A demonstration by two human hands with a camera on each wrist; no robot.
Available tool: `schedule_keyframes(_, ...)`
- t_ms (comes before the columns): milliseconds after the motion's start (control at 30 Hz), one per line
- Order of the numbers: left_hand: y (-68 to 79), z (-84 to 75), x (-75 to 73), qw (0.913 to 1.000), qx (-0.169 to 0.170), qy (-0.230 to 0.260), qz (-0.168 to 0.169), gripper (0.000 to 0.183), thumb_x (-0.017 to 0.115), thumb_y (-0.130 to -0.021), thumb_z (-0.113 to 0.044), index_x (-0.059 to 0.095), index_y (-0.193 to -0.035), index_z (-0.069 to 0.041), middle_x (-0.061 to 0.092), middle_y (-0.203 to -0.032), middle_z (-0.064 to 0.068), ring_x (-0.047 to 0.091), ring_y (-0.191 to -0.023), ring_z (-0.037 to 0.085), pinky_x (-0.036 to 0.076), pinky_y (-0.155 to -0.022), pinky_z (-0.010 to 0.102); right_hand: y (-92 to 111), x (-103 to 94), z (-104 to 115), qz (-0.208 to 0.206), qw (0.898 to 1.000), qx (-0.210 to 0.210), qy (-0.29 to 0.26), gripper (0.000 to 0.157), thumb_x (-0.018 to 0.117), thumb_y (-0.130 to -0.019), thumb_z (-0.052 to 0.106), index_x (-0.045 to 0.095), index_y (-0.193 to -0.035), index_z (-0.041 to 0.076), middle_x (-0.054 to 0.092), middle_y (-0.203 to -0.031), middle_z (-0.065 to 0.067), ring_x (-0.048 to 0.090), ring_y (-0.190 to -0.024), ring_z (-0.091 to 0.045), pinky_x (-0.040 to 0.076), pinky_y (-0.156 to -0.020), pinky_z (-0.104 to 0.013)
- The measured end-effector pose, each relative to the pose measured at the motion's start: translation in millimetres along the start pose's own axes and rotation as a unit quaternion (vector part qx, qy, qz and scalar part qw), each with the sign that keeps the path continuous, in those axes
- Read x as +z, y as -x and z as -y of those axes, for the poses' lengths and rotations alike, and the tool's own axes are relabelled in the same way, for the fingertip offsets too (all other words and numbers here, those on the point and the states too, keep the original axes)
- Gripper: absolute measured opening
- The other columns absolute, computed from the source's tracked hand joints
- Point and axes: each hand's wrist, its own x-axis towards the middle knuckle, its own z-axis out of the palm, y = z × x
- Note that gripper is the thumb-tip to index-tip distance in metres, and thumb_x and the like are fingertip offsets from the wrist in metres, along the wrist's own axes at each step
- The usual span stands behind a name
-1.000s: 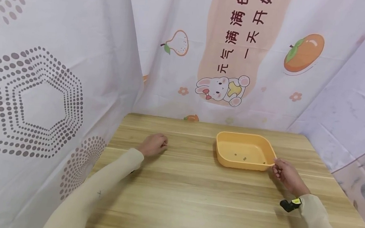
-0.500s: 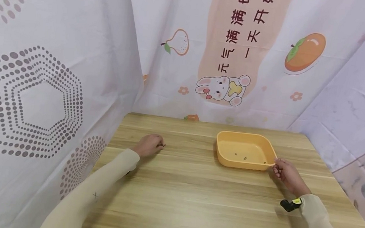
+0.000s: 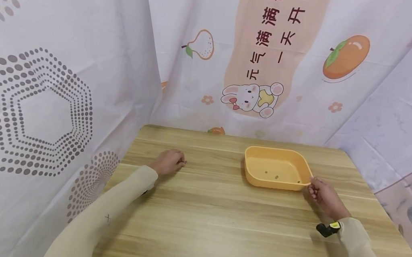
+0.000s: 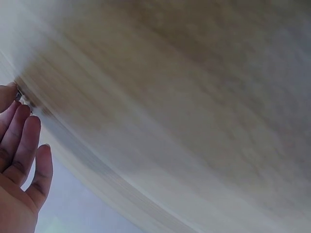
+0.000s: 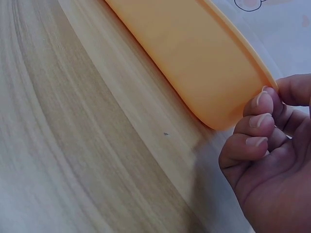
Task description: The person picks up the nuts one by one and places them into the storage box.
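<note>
On the table's left side, my left hand [image 3: 168, 162] is low over the wood. In the left wrist view its thumb and forefinger pinch a small shiny metal piece [image 4: 19, 94]; the other fingers are loosely bent. The piece's exact kind is too small to tell. A yellow-orange plastic tray [image 3: 279, 164] stands at the right, with a few tiny brownish pieces [image 3: 276, 177] on its floor. My right hand [image 3: 325, 198] pinches the tray's near right corner at the rim. In the right wrist view the thumb lies over the rim [image 5: 252, 53], and the other fingers are curled below.
The wooden table [image 3: 206, 217] meets a printed white curtain [image 3: 195, 83] at the back. More cloth hangs along the left and right sides. A black and yellow device [image 3: 328, 229] sits on the right wrist. One dark speck [image 5: 165, 134] shows on the wood beside the tray.
My left hand has shifted slightly left, and a small dark piece now shows at its fingertips. The right hand keeps its hold on the tray, which has not moved.
</note>
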Motion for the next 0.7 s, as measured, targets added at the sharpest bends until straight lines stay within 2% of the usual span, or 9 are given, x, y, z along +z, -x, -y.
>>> schedule_keyframes(233,-1.2,-3.0,-1.6,0.9999,0.0,-0.006,0.012,0.009,0.068,-0.089,-0.022,0.068,-0.09,-0.013,0.065,-0.09,-0.003,0.06,-0.077,0.011,0.05,-0.068,0.028,-0.5,0.1,-0.1,0.0,1.0,0.004,-0.002,0.03,0.039,-0.104,0.023,0.049,-0.089,0.0,0.052,-0.07,-0.001,0.046,-0.058,-0.009,0.041,-0.052,-0.023)
schedule_keyframes(500,-2.1,-3.5,-2.5,0.9998,0.003,0.019,0.008,0.008,0.067,-0.089,-0.018,0.065,-0.081,-0.014,0.062,-0.082,-0.006,0.054,-0.067,0.007,0.046,-0.06,0.026,-1.3,-0.3,0.7,0.0,1.0,0.002,0.01,0.031,0.037,-0.104,0.024,0.048,-0.087,0.0,0.052,-0.07,0.0,0.046,-0.058,-0.009,0.041,-0.052,-0.024)
schedule_keyframes(700,-3.9,-3.1,-2.2,0.9997,0.004,0.018,0.017,0.009,0.065,-0.088,-0.017,0.062,-0.08,-0.015,0.061,-0.082,-0.006,0.051,-0.066,0.006,0.045,-0.058,0.024,-1.9,-0.9,0.5,-0.002,1.0,0.003,0.006,0.03,0.038,-0.104,0.023,0.049,-0.086,0.002,0.052,-0.069,0.0,0.046,-0.057,-0.009,0.041,-0.051,-0.024)
